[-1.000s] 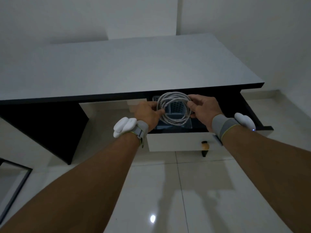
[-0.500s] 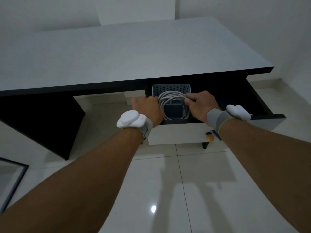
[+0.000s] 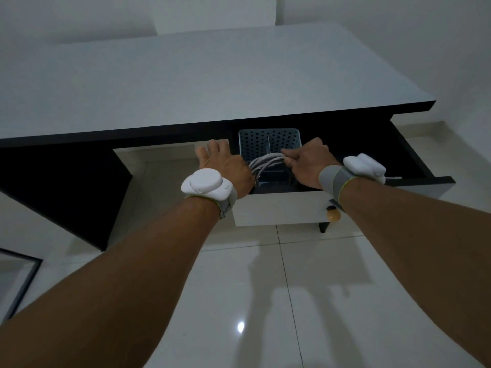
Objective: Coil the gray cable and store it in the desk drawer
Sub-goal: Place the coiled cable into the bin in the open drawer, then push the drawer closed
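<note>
Right grip pinching coiled gray cable over open drawer; left grip released, fingers spread, beside coil.

Head camera, close above, facing down-forward.

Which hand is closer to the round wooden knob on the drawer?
Right. The right hand is above the knob, holding the gray cable; the left hand is farther left.

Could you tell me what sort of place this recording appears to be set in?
Probably a plain room in a home or office: a bare white-topped desk with an open drawer, glossy white floor tiles and plain white walls.
</note>
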A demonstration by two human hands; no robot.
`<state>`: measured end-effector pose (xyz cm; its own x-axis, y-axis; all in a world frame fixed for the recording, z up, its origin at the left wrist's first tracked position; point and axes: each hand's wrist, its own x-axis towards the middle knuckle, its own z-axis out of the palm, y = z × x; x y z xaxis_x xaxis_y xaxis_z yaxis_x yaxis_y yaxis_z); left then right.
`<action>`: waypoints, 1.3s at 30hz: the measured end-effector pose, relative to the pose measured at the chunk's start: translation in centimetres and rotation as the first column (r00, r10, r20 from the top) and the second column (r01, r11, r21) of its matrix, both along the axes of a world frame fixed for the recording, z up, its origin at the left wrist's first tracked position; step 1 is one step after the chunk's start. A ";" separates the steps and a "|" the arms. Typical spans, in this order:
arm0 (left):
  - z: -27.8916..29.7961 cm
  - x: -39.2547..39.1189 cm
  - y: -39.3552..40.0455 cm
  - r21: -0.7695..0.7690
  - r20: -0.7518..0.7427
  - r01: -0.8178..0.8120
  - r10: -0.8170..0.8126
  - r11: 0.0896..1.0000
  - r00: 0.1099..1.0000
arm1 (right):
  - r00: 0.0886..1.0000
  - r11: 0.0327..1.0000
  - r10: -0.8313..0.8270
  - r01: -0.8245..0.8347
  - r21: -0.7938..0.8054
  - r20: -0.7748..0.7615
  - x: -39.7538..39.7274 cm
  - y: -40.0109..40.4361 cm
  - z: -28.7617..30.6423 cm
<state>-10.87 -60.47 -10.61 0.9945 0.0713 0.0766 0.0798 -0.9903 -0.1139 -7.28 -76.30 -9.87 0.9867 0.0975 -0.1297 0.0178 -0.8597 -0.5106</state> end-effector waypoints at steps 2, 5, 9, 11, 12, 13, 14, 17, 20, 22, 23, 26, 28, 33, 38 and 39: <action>0.0 -0.2 0.2 0.008 -0.022 -0.004 0.004 1.000 1.000 | 0.999 0.997 0.030 -0.031 -0.064 -0.028 -0.3 0.1 0.4; 0.1 -0.2 -0.4 -0.044 -0.022 -0.034 0.033 0.998 0.999 | 0.997 0.978 0.042 -0.054 -0.200 -0.067 -1.0 0.4 1.1; 0.0 -0.5 -0.9 -0.084 -0.033 0.100 -0.103 0.991 0.994 | 0.996 0.940 0.072 -0.088 -0.329 -0.059 -1.7 0.7 1.4; 0.2 -0.6 -0.8 -0.061 -0.100 0.066 -0.072 0.996 0.992 | 0.994 0.927 0.080 -0.101 -0.360 -0.073 -1.7 0.8 1.2; 0.2 -0.6 -0.7 -0.052 -0.135 0.035 -0.042 0.998 0.990 | 0.993 0.928 0.079 -0.104 -0.357 -0.083 -1.8 0.8 1.2; 0.3 -0.6 -0.5 -0.044 -0.159 0.015 -0.022 0.999 0.987 | 0.993 0.932 0.080 -0.106 -0.348 -0.088 -1.9 0.7 1.3; 0.3 -0.8 -0.4 -0.044 -0.171 0.007 -0.014 0.999 0.985 | 0.992 0.935 0.083 -0.110 -0.339 -0.093 -2.0 0.7 1.3; 0.1 -1.3 -0.3 -0.105 -0.186 -0.010 -0.009 0.994 0.983 | 0.990 0.941 0.093 -0.123 -0.316 -0.107 -2.6 0.6 1.7; 0.4 -2.0 -0.6 -0.174 -0.152 0.020 -0.047 0.985 0.987 | 0.993 0.942 0.071 -0.099 -0.322 -0.098 -3.1 0.6 2.2; 0.8 -2.4 -0.6 -0.183 -0.154 0.037 -0.066 0.982 0.986 | 0.996 0.965 0.032 -0.053 -0.255 -0.084 -3.5 0.3 2.4; 1.0 -2.5 -0.6 -0.187 -0.159 0.030 -0.060 0.982 0.985 | 0.998 0.981 0.005 -0.018 -0.191 -0.068 -3.5 0.1 2.4; 1.3 -3.2 -0.2 -0.266 -0.179 -0.049 0.000 0.963 0.984 | 0.994 0.995 -0.104 0.104 0.006 0.041 -4.3 -1.1 2.3; 1.6 -4.0 -0.2 -0.392 -0.161 -0.078 0.015 0.917 0.987 | 0.976 0.981 -0.189 0.182 0.073 0.110 -5.0 -1.9 2.4; 2.2 -6.4 -0.6 -0.735 -0.163 -0.175 0.080 0.655 0.983 | 0.855 0.899 -0.428 0.369 0.238 0.292 -7.3 -4.0 2.3; 0.7 -8.6 -0.8 -0.866 -0.312 -0.370 0.215 0.335 0.925 | 0.638 0.633 -0.753 0.633 0.446 0.163 -9.5 -7.1 1.7; 0.2 -8.9 -0.9 -0.866 -0.362 -0.417 0.230 0.276 0.904 | 0.611 0.568 -0.789 0.684 0.458 0.068 -9.8 -7.7 1.5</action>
